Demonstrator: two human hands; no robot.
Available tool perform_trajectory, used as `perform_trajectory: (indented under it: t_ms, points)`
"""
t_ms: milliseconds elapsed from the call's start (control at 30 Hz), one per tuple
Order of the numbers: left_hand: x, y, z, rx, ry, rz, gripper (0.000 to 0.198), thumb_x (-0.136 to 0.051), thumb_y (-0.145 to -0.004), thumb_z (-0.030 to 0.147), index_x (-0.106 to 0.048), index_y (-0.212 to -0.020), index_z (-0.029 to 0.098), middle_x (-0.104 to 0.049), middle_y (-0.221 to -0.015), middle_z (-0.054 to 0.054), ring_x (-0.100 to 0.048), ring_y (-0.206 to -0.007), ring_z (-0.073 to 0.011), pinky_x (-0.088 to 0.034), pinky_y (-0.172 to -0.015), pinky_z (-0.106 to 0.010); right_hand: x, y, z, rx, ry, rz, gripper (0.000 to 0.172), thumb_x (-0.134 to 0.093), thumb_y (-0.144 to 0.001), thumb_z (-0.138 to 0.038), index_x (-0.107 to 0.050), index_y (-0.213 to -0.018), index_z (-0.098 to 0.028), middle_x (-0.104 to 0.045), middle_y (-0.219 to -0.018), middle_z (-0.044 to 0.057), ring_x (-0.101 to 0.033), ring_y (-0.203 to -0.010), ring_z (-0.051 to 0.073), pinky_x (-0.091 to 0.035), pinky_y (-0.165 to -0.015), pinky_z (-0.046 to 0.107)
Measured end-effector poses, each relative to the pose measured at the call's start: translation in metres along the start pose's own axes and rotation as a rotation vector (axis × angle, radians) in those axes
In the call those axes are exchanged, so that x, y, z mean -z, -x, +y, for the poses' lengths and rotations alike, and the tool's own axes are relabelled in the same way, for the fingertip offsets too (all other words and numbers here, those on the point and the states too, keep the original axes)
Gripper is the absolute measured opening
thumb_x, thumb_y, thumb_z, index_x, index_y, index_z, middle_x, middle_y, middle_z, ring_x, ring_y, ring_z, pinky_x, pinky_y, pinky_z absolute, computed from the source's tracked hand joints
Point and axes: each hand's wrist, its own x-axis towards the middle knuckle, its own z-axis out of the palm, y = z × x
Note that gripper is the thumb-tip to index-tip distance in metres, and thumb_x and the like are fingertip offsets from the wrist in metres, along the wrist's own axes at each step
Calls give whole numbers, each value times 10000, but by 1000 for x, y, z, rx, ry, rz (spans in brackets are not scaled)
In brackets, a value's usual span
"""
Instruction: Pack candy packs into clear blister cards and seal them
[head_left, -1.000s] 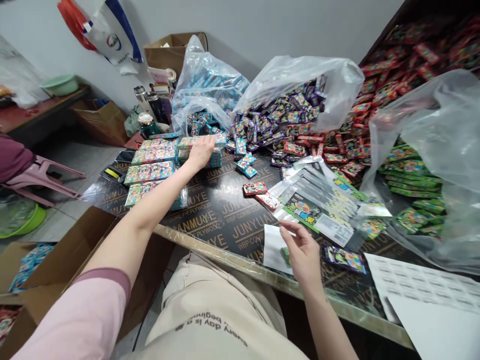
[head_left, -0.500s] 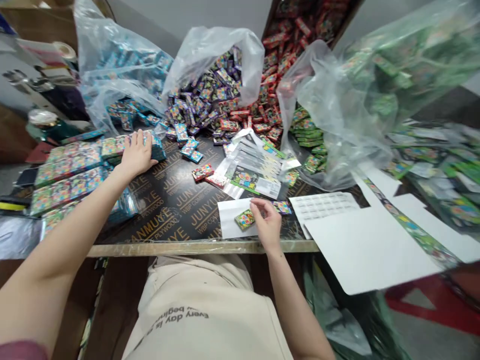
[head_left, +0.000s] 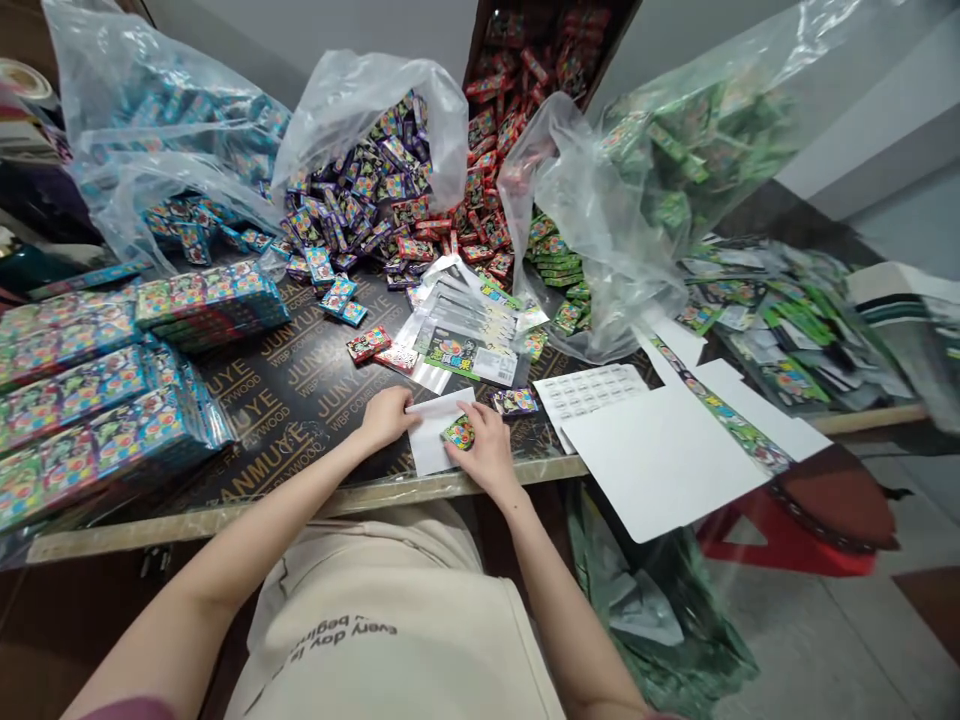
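A white paper (head_left: pixel 429 452) lies near the table's front edge. My left hand (head_left: pixel 386 418) pinches its left upper edge, fingers closed. On the paper's right side my right hand (head_left: pixel 486 445) grips a small green packet (head_left: pixel 458 432), which is partly covered by the fingers. A purple packet (head_left: pixel 514 401) lies just right of that hand. Beyond the paper sit fanned flat green-and-black pouches (head_left: pixel 480 358) and a red packet (head_left: pixel 367 344).
Packet stacks (head_left: pixel 90 430) fill the left. Plastic bags of blue (head_left: pixel 187 130), purple (head_left: pixel 375 180) and green packets (head_left: pixel 667 160) stand behind, with a red pile (head_left: pixel 487 200). White sheets (head_left: pixel 660 460) overhang the front edge at right. A red stool (head_left: pixel 810 520) stands beyond.
My left hand has left the packet stack and moved right to the white paper. My right hand has closed in over the green packet. The view has turned to the right.
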Motion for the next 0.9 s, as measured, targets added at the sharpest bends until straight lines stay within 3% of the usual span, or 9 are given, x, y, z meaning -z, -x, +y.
perform_trajectory:
  t_ms: [167, 267, 333, 433, 500, 600, 733, 833, 900]
  points:
    - [12, 35, 11, -255, 85, 246, 119, -537, -730, 100, -498, -661, 189, -683, -869, -50, -643, -862, -185, -492, -741, -286, 15, 4, 5, -163, -244, 220, 467, -665, -715, -463, -630, -1110, -218, -574, -1229, 146, -500, -1159, 338, -371, -974, 542]
    - [7, 57, 21, -476, 13, 467, 127, -514, -763, 88, -535, -694, 193, -679, -1054, -102, -629, -1015, -211, -505, -852, -335, 18, 5, -17, -227, -779, 81, 521, -532, -795, -597, -605, -1133, -208, -661, -1056, 120, -609, -999, 280, -480, -883, 472]
    - [-1, 67, 29, -543, -45, 466, 131, -509, -788, 97, -575, -739, 199, -676, -1074, -108, -625, -1041, -217, -511, -881, -352, 15, 3, -36, -229, -1029, -79, 525, -496, -814, -615, -594, -1130, -207, -685, -993, 97, -640, -920, 258, -515, -834, 444]
    - [-5, 75, 33, -595, -34, 383, 51, -602, -787, 234, -619, -813, 194, -640, -1161, -138, -583, -1120, -264, -493, -940, -410, 11, -2, -56, -210, -1100, -54, 413, -597, -787, -525, -603, -1058, -213, -688, -1006, 69, -637, -925, 233, -495, -892, 412]
    - [4, 77, 31, -532, 35, 411, 210, -659, -763, 345, -634, -900, 187, -609, -1211, -160, -563, -1139, -287, -466, -969, -451, 15, -6, -58, -183, -1073, -40, 390, -616, -784, -475, -588, -1077, -219, -681, -1027, 58, -629, -946, 224, -491, -893, 384]
    - [32, 78, 25, -355, 127, 519, 443, -701, -739, 397, -599, -1117, 191, -561, -1281, -168, -524, -1181, -293, -416, -1002, -480, 30, -9, -57, -41, -936, -252, 369, -591, -807, -438, -597, -1106, -222, -681, -1000, 42, -619, -933, 221, -502, -821, 348]
    - [69, 77, 22, -255, 274, 298, 471, -762, -671, 343, -643, -1098, 182, -682, -1066, -93, -618, -988, -266, -466, -901, -409, 48, -9, -67, 187, -746, -543, 281, -575, -834, -359, -652, -1072, -232, -685, -982, 31, -616, -896, 215, -484, -813, 337]
    - [83, 78, 19, -69, 494, 224, 153, -712, -700, 289, -695, -746, 144, -656, -664, 0, -596, -639, -161, -475, -633, -270, 47, -10, -78, 124, -790, -412, 371, -678, -756, -346, -636, -1110, -244, -678, -1008, 34, -618, -899, 220, -489, -795, 336]
    - [85, 80, 14, 43, 645, 292, 184, -718, -676, 307, -670, -654, 131, -603, -578, 19, -541, -561, -128, -428, -548, -232, 41, -11, -83, 25, -864, -230, 431, -760, -662, -335, -647, -1067, -240, -678, -969, 34, -618, -841, 214, -498, -749, 332]
